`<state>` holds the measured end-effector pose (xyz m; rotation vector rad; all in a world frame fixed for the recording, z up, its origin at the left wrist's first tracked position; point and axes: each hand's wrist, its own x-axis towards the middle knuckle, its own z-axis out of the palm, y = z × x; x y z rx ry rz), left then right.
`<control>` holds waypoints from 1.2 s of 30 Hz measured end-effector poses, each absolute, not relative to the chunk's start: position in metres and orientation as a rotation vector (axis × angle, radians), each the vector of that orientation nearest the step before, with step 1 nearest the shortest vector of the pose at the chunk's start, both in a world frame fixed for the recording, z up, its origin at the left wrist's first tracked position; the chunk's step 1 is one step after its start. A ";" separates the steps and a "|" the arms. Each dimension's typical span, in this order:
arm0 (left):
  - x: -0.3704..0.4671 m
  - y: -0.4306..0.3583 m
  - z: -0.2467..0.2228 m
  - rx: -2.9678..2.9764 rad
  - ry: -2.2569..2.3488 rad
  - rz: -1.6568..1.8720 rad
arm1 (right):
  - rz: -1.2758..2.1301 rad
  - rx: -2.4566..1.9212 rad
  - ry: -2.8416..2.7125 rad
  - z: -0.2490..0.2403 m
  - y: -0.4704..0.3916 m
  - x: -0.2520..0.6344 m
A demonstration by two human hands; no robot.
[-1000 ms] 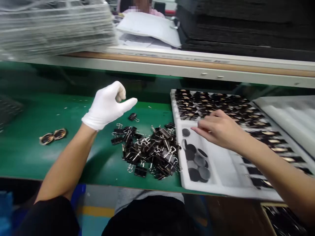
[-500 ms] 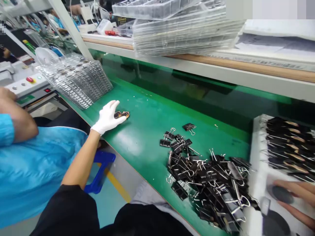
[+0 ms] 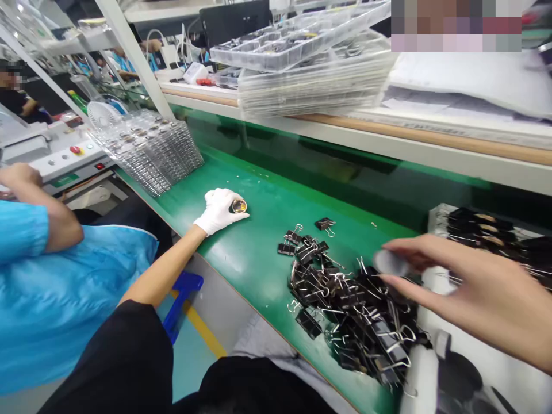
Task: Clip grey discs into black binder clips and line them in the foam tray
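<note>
Gold-rimmed round piece (image 3: 239,206): sitting beyond and left of clip pile (image 3: 345,299), gloved left hand (image 3: 219,211) clamping its edge; seeming light, stiff, rim offering best hold. Grey disc (image 3: 389,263): hovering over pile's right end, right hand (image 3: 470,282) pinching it; looking light. White tray (image 3: 421,374): flanking pile's right.

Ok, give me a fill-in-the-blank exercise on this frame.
The left hand, its thumb and fingers around a small round piece, wears a ____ glove.
The right hand, holding a grey disc, wears ____ glove.
Black binder clips lie heaped on a ____ table.
The colour of the co-worker's sleeve is ____.

Missing words: white; no; green; blue.
</note>
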<state>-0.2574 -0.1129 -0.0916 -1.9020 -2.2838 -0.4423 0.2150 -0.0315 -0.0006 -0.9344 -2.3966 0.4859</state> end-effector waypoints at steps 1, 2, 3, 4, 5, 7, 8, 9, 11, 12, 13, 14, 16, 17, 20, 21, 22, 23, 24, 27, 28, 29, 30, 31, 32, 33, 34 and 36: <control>-0.245 -0.110 -0.088 -1.904 -2.211 -0.497 | 0.596 -0.892 -2.390 0.003 -0.035 0.204; -0.230 -0.106 -0.084 -1.914 -2.127 -0.555 | 0.716 -0.857 -2.351 0.004 -0.037 0.195; -0.213 -0.101 -0.078 -1.936 -2.035 -0.611 | 0.836 -0.836 -2.286 0.004 -0.039 0.187; -0.194 -0.096 -0.072 -1.973 -1.944 -0.656 | 0.926 -0.836 -2.201 0.003 -0.041 0.180; -0.175 -0.090 -0.065 -2.027 -1.860 -0.690 | 1.001 -0.842 -2.124 0.001 -0.041 0.175; -0.137 -0.079 -0.051 -2.170 -1.690 -0.735 | 1.102 -0.862 -2.006 -0.004 -0.041 0.168; -0.120 -0.072 -0.046 -2.228 -1.607 -0.752 | 1.139 -0.875 -1.967 -0.005 -0.040 0.167; -0.104 -0.066 -0.041 -2.270 -1.521 -0.767 | 1.171 -0.888 -1.937 -0.007 -0.039 0.167; -0.079 -0.054 -0.036 -2.315 -1.371 -0.789 | 1.212 -0.912 -1.888 -0.009 -0.038 0.168; -0.069 -0.048 -0.035 -2.333 -1.312 -0.795 | 1.218 -0.922 -1.868 -0.010 -0.037 0.169; -0.061 -0.043 -0.034 -2.352 -1.270 -0.800 | 1.217 -0.928 -1.847 -0.012 -0.035 0.170; -0.055 -0.038 -0.034 -2.374 -1.246 -0.805 | 1.213 -0.936 -1.822 -0.013 -0.034 0.171; -0.046 -0.030 -0.032 -2.425 -1.232 -0.814 | 1.207 -0.975 -1.754 -0.016 -0.030 0.172; -0.042 -0.026 -0.030 -2.449 -1.233 -0.820 | 1.211 -1.004 -1.716 -0.017 -0.027 0.173; -0.035 -0.015 -0.023 -2.530 -1.228 -0.820 | 1.284 -1.051 -1.672 -0.019 -0.016 0.174; -0.034 -0.012 -0.021 -2.577 -1.221 -0.820 | 1.328 -1.048 -1.667 -0.019 -0.012 0.175; -0.033 -0.007 -0.019 -2.647 -1.215 -0.836 | 1.368 -1.040 -1.651 -0.019 -0.009 0.176; -0.033 -0.003 -0.017 -2.747 -1.221 -0.871 | 1.392 -1.035 -1.613 -0.020 -0.005 0.177; -0.033 0.000 -0.015 -2.868 -1.243 -0.924 | 1.401 -1.034 -1.560 -0.021 -0.002 0.178; -0.035 0.008 -0.012 -3.147 -1.380 -1.110 | 1.411 -1.043 -1.448 -0.024 0.005 0.182; -0.036 0.009 -0.011 -3.186 -1.423 -1.147 | 1.438 -1.052 -1.443 -0.025 0.006 0.183; -0.038 0.010 -0.011 -3.205 -1.454 -1.165 | 1.476 -1.060 -1.450 -0.026 0.007 0.184; -0.040 0.010 -0.011 -3.218 -1.480 -1.161 | 1.515 -1.066 -1.461 -0.027 0.007 0.185; -0.042 0.012 -0.011 -3.222 -1.517 -1.129 | 1.542 -1.069 -1.467 -0.027 0.008 0.186; -0.045 0.013 -0.012 -3.196 -1.575 -1.059 | 1.552 -1.068 -1.470 -0.028 0.008 0.187; -0.048 0.016 -0.014 -3.124 -1.650 -0.938 | 1.543 -1.068 -1.469 -0.028 0.009 0.187; -0.051 0.019 -0.017 -3.007 -1.725 -0.774 | 1.517 -1.073 -1.465 -0.028 0.009 0.188; -0.054 0.026 -0.027 -2.749 -1.813 -0.375 | 1.453 -1.105 -1.442 -0.029 0.012 0.190</control>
